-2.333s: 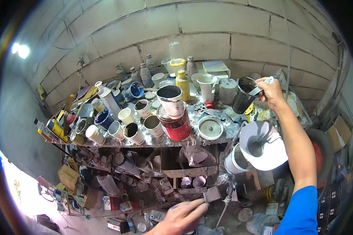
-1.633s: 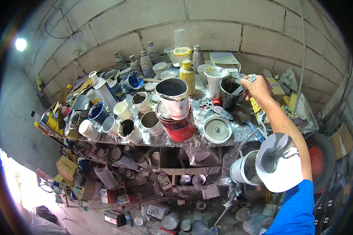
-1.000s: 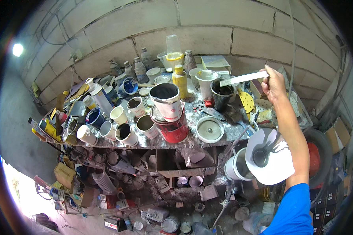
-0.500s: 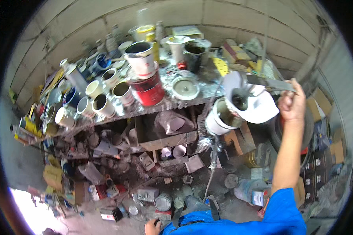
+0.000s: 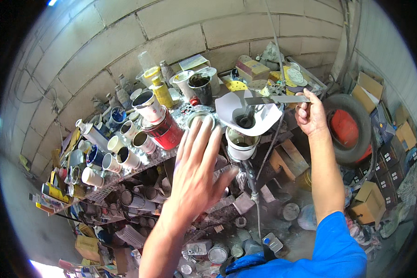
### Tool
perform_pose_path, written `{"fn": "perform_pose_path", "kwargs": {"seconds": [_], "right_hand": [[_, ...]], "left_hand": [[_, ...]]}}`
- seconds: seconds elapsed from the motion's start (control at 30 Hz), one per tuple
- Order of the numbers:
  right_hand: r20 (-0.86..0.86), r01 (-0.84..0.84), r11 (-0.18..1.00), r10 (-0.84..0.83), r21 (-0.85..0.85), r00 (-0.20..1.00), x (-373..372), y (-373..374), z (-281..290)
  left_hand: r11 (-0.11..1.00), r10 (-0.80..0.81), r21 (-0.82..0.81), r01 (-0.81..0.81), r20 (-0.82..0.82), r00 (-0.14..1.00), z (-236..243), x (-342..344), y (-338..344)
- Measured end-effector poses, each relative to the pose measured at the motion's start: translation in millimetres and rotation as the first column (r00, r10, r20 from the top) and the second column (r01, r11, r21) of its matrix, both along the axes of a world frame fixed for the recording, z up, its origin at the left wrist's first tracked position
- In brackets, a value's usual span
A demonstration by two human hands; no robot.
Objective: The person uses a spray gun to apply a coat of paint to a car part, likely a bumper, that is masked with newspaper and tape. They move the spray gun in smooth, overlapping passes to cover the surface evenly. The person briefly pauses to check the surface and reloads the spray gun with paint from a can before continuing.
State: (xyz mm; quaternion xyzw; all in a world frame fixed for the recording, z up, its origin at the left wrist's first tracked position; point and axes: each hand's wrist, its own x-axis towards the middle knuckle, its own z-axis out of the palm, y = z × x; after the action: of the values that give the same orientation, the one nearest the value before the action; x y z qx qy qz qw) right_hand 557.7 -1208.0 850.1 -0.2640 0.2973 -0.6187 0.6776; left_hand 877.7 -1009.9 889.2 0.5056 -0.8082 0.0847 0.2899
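Observation:
My right hand (image 5: 311, 113) grips the end of a flat grey metal strip (image 5: 275, 99). The strip reaches left across a white paper funnel (image 5: 269, 121) with dark grey liquid at its bottom. Below the funnel is a white cup (image 5: 241, 150), mounted on what looks like a spray gun (image 5: 251, 178) with a hose (image 5: 258, 215). My left hand (image 5: 194, 162) is open, fingers stretched toward a round lid (image 5: 200, 116) on the bench and partly covering it. I cannot tell whether the fingertips touch the lid.
A red can (image 5: 163, 132) with a white tub (image 5: 148, 105) on top stands left of my left hand. Several paint-stained cups, bottles and a black cup (image 5: 200, 85) crowd the bench. A tyre (image 5: 350, 129) and a cardboard box (image 5: 368, 201) lie to the right.
My left hand has risen from the lower edge to the bench. The metal strip and paper funnel appear further left in the picture, and the view has shifted.

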Motion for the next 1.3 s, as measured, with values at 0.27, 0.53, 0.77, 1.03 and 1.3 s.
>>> {"fn": "perform_pose_path", "kwargs": {"seconds": [0.27, 0.53, 0.77, 1.03, 1.3], "right_hand": [[0.018, -0.002, 1.0, 0.002, 0.014, 1.0, -26, -17, -22], [0.017, 0.07, 0.995, -0.069, -0.064, 0.997, -48, -8, -23], [-0.109, -0.296, 0.751, 0.289, -0.59, 0.951, -33, 7, -39], [0.013, -0.25, 0.868, 0.283, -0.429, 0.959, -69, 18, -91], [-0.119, 0.296, 0.952, -0.286, 0.073, 0.951, -166, 134, -238]], "left_hand": [[0.997, -0.047, 0.073, 0.032, 0.22, 0.974, 21, -24, -45], [0.998, -0.052, 0.035, 0.048, 0.146, 0.988, 18, -21, -47], [1.0, -0.017, -0.012, 0.019, 0.15, 0.989, 4, -15, -49], [0.993, -0.01, -0.116, 0.034, 0.201, 0.98, -1, -17, -54], [0.994, 0.011, 0.105, 0.015, -0.236, 0.972, -10, 13, 2]]}}
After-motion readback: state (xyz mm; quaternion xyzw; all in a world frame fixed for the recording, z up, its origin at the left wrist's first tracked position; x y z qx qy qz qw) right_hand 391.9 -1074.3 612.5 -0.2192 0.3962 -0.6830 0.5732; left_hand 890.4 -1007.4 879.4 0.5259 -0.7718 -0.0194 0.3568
